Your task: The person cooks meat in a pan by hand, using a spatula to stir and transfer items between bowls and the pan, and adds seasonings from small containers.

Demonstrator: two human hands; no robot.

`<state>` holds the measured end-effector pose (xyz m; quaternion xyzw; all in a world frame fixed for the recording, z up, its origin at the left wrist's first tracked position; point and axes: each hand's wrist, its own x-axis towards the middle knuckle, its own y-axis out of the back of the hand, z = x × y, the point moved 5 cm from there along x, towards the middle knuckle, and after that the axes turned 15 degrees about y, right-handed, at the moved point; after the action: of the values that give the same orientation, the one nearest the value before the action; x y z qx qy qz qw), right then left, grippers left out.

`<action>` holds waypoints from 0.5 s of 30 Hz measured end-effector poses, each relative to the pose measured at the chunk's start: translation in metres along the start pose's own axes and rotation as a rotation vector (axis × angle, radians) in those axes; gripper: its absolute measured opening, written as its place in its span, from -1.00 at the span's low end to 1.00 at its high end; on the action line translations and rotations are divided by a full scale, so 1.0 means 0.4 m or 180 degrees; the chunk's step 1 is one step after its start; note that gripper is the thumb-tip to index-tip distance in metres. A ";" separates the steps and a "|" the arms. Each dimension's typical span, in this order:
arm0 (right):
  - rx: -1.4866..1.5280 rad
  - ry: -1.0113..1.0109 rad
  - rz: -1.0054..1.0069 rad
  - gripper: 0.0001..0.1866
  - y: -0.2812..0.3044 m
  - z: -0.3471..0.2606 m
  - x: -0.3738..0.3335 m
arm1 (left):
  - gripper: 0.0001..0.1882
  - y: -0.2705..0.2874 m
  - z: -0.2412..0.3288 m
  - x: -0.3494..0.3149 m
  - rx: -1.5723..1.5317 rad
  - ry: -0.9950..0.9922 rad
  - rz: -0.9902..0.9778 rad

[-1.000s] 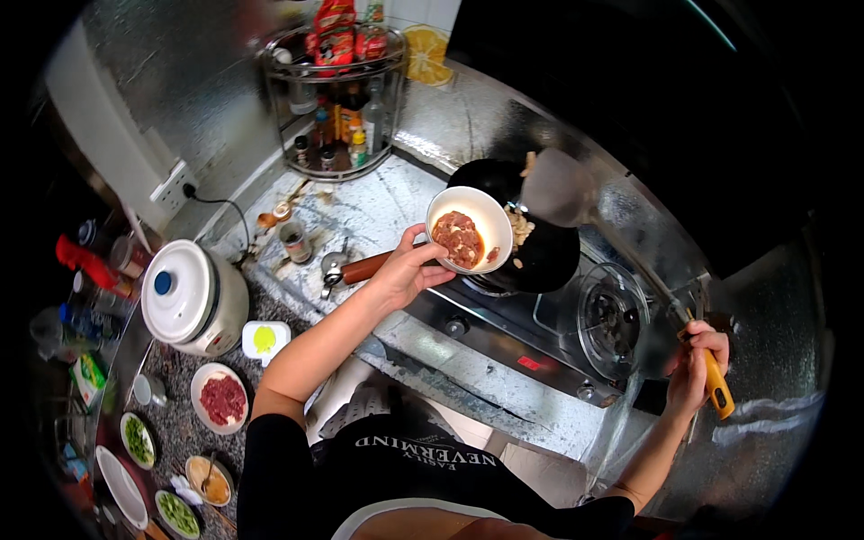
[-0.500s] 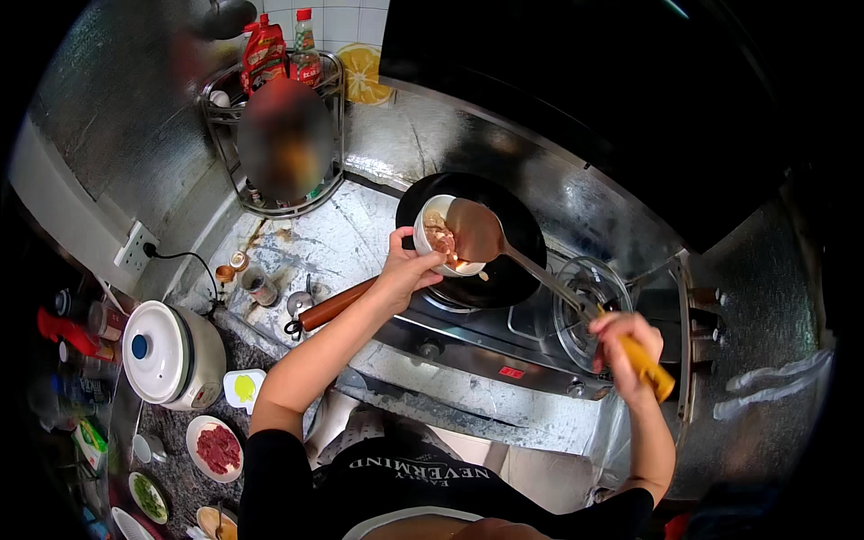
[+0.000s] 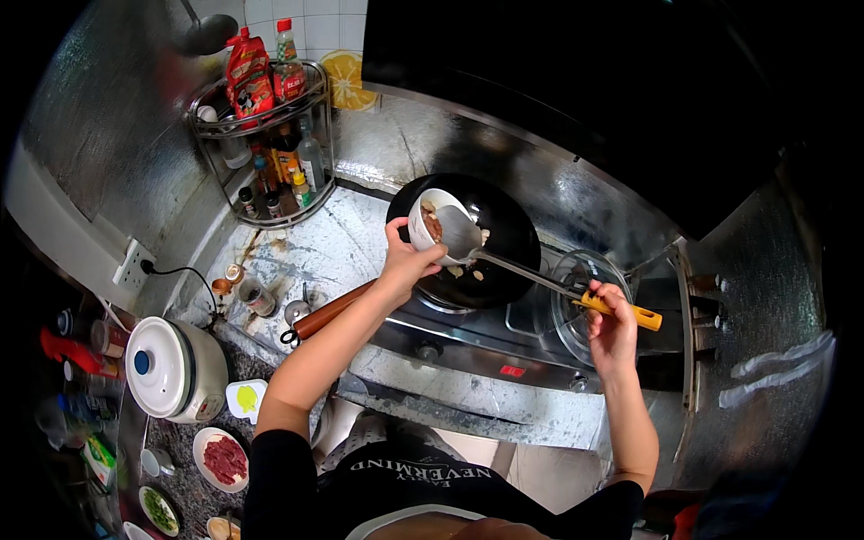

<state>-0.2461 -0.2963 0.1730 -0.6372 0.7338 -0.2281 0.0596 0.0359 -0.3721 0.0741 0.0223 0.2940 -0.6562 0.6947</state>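
Note:
My left hand grips a small white bowl, tipped to the right over a black wok. Brownish pieces of food lie inside the bowl. A spatula has its broad metal blade at the bowl's mouth, covering part of the inside. Its yellow handle is in my right hand, fingers wrapped round it. Several pale slices lie in the wok below the bowl. The wok's brown wooden handle passes under my left forearm.
A glass lid sits on the stove right of the wok. A bottle rack fills the back left corner. A white cooker, a plate of raw meat and a plate of chopped greens stand at left. A dark range hood hangs behind.
The spatula's blade has moved lower and slightly left at the bowl's mouth, and my right hand has risen. More pale slices show in the wok. The bowl is tipped further.

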 end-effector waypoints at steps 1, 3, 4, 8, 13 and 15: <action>0.0130 -0.0006 0.0157 -0.90 -0.002 0.012 0.002 | -0.26 -0.001 0.001 0.002 0.0008 -0.0033 0.0008; 0.0387 -0.0130 0.0358 -0.91 0.013 0.042 0.005 | -0.26 0.004 0.002 0.004 0.0023 -0.0099 0.0027; 0.0545 -0.0223 0.0425 -0.92 0.022 0.055 0.006 | -0.26 0.007 -0.001 0.007 0.0021 -0.0117 0.0061; 0.1008 -0.0486 0.0764 -0.92 0.079 0.112 0.005 | -0.25 0.004 -0.003 0.007 -0.0005 -0.0049 0.0010; 0.1029 -0.0370 0.0800 -0.91 0.090 0.100 -0.007 | -0.23 0.003 -0.010 0.007 -0.0074 -0.0010 -0.0116; 0.1056 -0.0328 0.0778 -0.91 0.100 0.095 -0.003 | -0.23 0.002 -0.008 -0.003 -0.0186 0.0062 -0.0130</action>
<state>-0.2680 -0.3014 0.1226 -0.5357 0.7540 -0.3041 0.2283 0.0355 -0.3695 0.0715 0.0024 0.3202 -0.6610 0.6786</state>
